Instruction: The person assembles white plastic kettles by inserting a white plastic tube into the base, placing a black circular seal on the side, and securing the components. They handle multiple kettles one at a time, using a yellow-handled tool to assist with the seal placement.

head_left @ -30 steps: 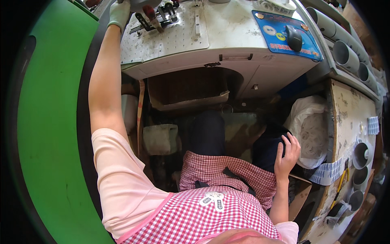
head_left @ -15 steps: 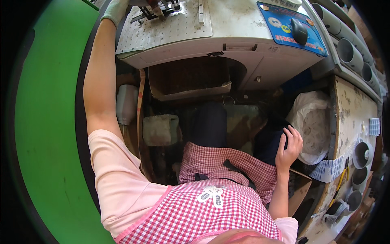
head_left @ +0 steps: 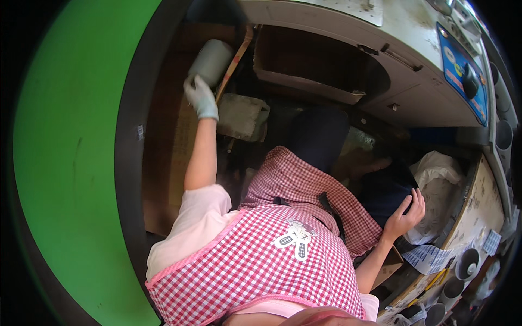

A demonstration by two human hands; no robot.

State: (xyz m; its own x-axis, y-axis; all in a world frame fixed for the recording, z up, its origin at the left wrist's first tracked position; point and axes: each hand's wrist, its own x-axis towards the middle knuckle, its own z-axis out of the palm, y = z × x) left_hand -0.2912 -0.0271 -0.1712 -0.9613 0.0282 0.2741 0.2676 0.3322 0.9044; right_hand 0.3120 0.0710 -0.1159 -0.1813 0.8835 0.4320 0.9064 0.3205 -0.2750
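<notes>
Gloved, my left grip [head_left: 200,96] reached down under the desk [head_left: 413,38], its fingers curled against the lower end of a grey cylinder [head_left: 211,61] without visibly closing round it. Just beside it sat a pale grey block [head_left: 243,116]. Bare and open, my right grip [head_left: 406,215] rested on my dark trouser knee [head_left: 385,190], holding nothing.

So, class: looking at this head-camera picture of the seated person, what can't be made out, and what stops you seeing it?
- Left hand, head view: gloved, at a grey cylinder; gripping or only touching is unclear.
- Machine top, head view: cut off by the upper edge.
- Cups, head view: bent and small at the rim; contents unreadable.
- Right hand, head view: what lies beneath its fingers is too dark.
</notes>
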